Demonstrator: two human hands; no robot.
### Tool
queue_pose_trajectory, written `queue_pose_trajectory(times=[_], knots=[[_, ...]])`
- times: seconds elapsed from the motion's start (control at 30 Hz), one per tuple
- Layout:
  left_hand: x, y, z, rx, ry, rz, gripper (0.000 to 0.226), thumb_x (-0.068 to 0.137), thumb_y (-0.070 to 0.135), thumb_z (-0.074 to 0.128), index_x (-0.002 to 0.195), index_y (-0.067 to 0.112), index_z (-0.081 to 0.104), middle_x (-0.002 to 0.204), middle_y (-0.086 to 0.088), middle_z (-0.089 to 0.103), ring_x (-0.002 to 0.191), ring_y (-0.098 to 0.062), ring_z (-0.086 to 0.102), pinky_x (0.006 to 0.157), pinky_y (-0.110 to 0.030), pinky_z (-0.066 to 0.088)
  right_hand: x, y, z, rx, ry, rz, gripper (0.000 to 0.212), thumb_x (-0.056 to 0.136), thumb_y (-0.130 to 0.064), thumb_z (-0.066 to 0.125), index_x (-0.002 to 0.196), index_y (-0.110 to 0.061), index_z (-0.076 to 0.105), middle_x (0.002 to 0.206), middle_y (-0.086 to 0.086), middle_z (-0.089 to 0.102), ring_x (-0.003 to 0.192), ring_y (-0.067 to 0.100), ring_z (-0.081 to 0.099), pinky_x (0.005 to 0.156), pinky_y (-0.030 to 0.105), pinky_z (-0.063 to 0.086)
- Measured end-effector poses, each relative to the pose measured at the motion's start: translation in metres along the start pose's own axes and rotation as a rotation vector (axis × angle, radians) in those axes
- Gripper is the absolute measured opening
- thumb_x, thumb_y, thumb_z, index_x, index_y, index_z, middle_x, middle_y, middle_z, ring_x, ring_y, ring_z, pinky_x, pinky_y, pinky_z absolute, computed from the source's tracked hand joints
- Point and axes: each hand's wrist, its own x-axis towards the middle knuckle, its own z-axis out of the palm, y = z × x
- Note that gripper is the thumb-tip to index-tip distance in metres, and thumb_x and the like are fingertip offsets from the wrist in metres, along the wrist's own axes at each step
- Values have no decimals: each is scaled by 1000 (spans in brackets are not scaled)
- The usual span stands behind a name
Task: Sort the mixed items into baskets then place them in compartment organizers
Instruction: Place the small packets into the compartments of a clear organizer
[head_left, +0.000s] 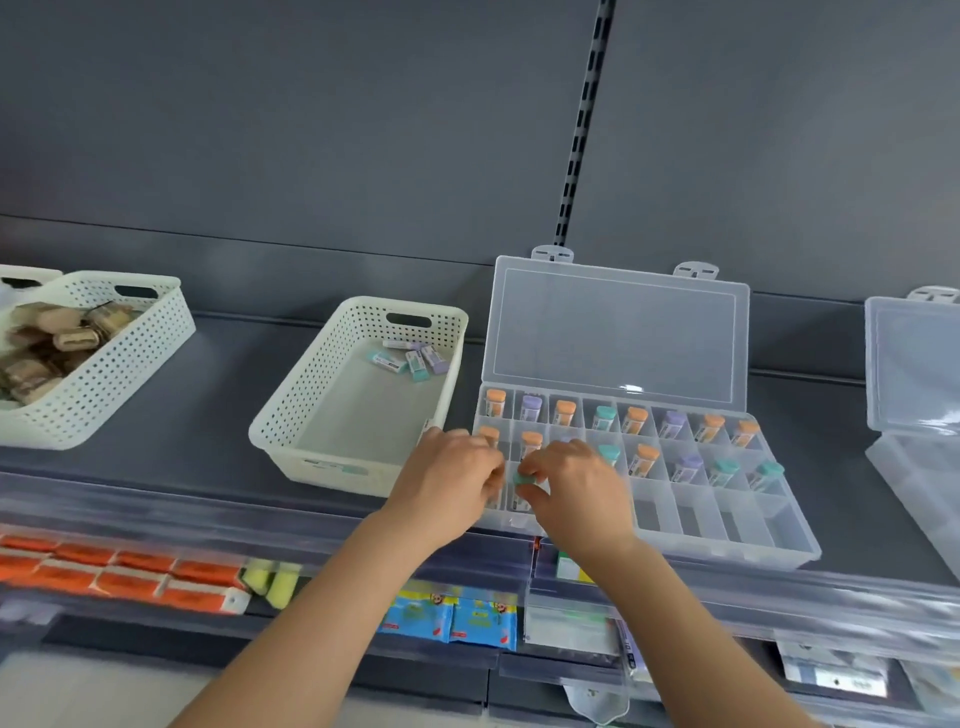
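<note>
A clear compartment organizer (779, 540) lies open on the grey shelf, lid propped up behind. Its back two rows hold upright erasers with orange, purple and teal tops. My right hand (576, 488) pinches a teal-topped eraser (523, 479) over the front-left compartments. My left hand (452, 475) hovers right beside it, fingers curled at the same spot; whether it holds anything is hidden. To the left, a white perforated basket (311, 415) holds several erasers (413, 358) in its far corner.
A second white basket (104, 395) with brown items stands at far left. Another open clear organizer (914, 415) sits at the right edge. Below the shelf lip hang orange packs (130, 577), yellow items (275, 582) and blue packets (452, 621).
</note>
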Motion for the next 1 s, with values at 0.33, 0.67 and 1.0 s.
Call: queue_pose_trajectory(times=[0.33, 0.67, 1.0], knots=[[3, -16, 9, -9, 22, 97, 9, 91, 24, 59, 88, 25, 67, 88, 9, 65, 87, -13, 53, 81, -30, 33, 3, -5, -4, -54, -83, 75, 16, 88, -26, 64, 102, -21, 70, 99, -4, 67, 95, 13, 55, 78, 25, 50], [1, -16, 7, -22, 4, 96, 9, 91, 25, 59, 92, 24, 68, 91, 8, 65, 87, -12, 52, 83, -28, 34, 4, -6, -10, -75, -148, 39, 16, 88, -27, 65, 103, -24, 70, 102, -4, 68, 93, 11, 56, 81, 23, 51], [-3, -14, -13, -99, -3, 14, 26, 91, 37, 60, 112, 24, 67, 104, 10, 66, 98, -12, 55, 87, -29, 34, 9, 3, -22, -8, -153, -21, 33, 87, -43, 62, 115, -26, 65, 103, -6, 66, 93, 10, 57, 82, 26, 52]])
